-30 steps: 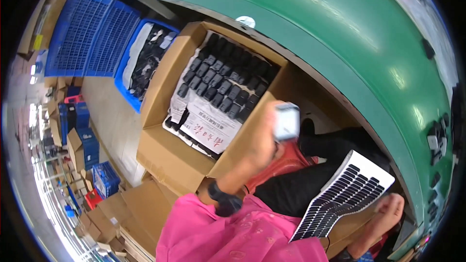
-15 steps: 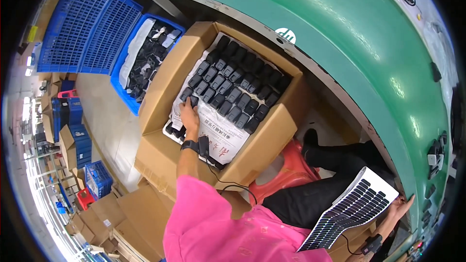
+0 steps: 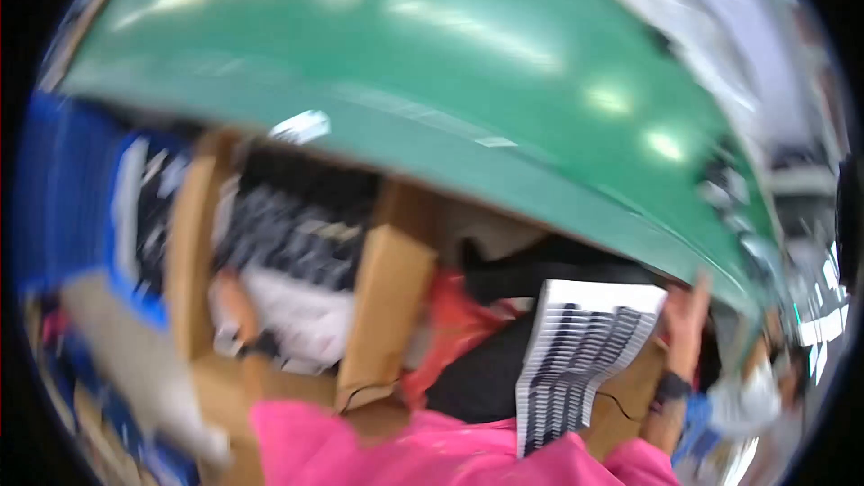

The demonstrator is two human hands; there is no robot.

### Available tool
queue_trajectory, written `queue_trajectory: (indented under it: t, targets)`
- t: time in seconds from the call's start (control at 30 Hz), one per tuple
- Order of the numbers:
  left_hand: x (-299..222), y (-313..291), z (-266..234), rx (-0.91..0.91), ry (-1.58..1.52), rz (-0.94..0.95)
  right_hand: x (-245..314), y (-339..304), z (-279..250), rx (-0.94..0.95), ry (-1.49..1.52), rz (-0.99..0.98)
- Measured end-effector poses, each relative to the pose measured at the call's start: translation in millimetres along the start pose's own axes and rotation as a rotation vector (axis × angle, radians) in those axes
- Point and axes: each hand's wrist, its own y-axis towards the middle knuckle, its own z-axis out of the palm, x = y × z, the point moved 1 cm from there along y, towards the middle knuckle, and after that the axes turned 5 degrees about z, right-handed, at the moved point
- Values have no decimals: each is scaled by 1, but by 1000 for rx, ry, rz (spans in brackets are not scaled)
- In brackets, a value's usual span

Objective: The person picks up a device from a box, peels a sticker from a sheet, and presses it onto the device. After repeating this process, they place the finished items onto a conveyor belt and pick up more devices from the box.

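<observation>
My left hand (image 3: 236,304), smeared by motion, is down inside a cardboard box (image 3: 389,279) at the left. Rows of small black plastic parts (image 3: 292,225) lie in the box on white paper (image 3: 301,310). Whether the fingers hold one of them is too blurred to see. To the right, my right hand (image 3: 686,317) is at the edge of a green table. Its thumb side meets the upper corner of a white sheet (image 3: 556,297) bearing rows of black stickers, which slopes down over my lap; the hand appears to pinch it.
The green table (image 3: 432,45) arcs over the box and my legs. A blue crate (image 3: 67,189) and a blue bin of black parts (image 3: 148,297) stand left of the box. A red stool (image 3: 450,324) is between box and legs. Another person (image 3: 756,387) is at the far right.
The view has swung right, so the box and my left hand show farther left and blurred. My left hand stays in the box; my right hand stays by the table edge with the sheet.
</observation>
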Motion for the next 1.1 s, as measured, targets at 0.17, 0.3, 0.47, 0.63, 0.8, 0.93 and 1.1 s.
queue_trajectory:
  t: [0.17, 0.3, 0.47, 0.63, 0.8, 0.93, 1.1]
  targets:
    - [66, -14, 35, -110, -344, 14, 50, -26, 34, -148, -1635, -387]
    - [18, -7, -48, -202, -487, -80, 86, -20, 77, -292, -1400, -930]
    - [-51, -58, -160, -97, -1254, 303, 64, 54, 130, -282, -1644, -1378]
    - [-135, -152, -348, -324, -1284, 1056, 71, 35, 144, -191, -1542, -958]
    - [-155, -165, -445, -602, -1642, 911, 58, 19, 94, 367, -740, -251]
    - [-181, -158, -506, -627, -1736, 1044, -22, -146, 58, 802, -664, -335]
    - [-206, -178, -489, -349, -1685, 1430, -54, -205, 50, 1245, -551, -209]
